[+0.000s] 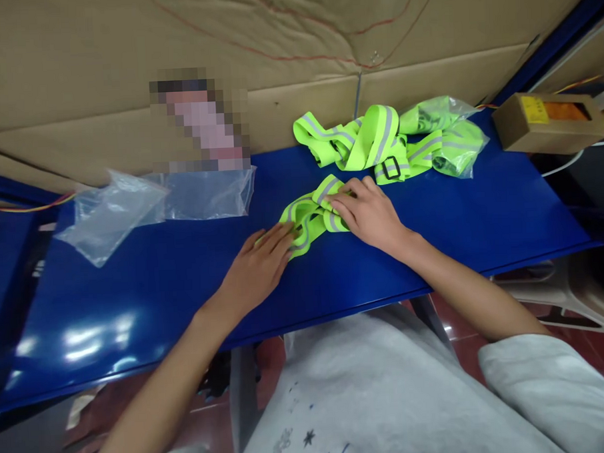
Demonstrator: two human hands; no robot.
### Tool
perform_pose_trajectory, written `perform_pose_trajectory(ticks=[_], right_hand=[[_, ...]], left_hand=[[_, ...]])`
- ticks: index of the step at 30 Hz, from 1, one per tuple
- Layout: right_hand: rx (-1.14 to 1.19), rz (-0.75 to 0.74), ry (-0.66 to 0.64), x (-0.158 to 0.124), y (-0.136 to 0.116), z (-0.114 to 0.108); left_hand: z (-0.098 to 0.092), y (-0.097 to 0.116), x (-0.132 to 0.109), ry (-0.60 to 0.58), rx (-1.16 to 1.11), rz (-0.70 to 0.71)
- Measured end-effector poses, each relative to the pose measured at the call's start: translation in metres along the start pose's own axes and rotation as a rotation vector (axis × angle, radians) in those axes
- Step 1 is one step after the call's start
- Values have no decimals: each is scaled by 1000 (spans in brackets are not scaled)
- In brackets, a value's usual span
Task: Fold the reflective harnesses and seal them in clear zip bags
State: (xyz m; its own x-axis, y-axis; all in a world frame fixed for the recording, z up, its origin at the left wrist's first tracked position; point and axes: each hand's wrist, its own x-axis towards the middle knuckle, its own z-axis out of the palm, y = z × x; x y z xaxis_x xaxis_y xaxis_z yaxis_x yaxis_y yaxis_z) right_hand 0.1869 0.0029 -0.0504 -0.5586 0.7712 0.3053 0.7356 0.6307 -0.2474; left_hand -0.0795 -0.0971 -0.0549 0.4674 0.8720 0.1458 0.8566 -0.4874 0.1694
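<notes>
A folded neon-green reflective strap (309,216) with grey stripes lies on the blue table (432,221). My left hand (261,265) rests flat on its near left end, fingers stretched out. My right hand (369,213) presses down on its right end with fingers together and extended. Neither hand lifts the strap off the table.
More neon-green straps with a black buckle (363,144) are piled further back, beside a bagged one (446,140). Empty clear plastic bags (155,203) lie at the left. A small cardboard box (547,119) sits at the far right. A cardboard wall (274,41) backs the table.
</notes>
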Motion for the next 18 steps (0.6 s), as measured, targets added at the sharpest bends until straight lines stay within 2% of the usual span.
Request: perform_pose_trajectory(ticks=[3, 7, 10, 14, 16, 18], right_hand=[[39, 64, -11, 4, 1, 2], [110, 153, -49, 13, 8, 8], [184, 217, -198, 24, 20, 8], [220, 154, -398, 42, 32, 0], [221, 127, -437, 50, 33, -5], [239, 123, -455, 54, 31, -9]], left_hand=[[-3, 1, -10, -63, -59, 63], [-9, 21, -20, -101, -61, 33], [-18, 40, -20, -182, -21, 14], [-33, 48, -6, -259, -35, 59], [-35, 42, 7, -206, -82, 58], [-29, 33, 21, -70, -98, 49]])
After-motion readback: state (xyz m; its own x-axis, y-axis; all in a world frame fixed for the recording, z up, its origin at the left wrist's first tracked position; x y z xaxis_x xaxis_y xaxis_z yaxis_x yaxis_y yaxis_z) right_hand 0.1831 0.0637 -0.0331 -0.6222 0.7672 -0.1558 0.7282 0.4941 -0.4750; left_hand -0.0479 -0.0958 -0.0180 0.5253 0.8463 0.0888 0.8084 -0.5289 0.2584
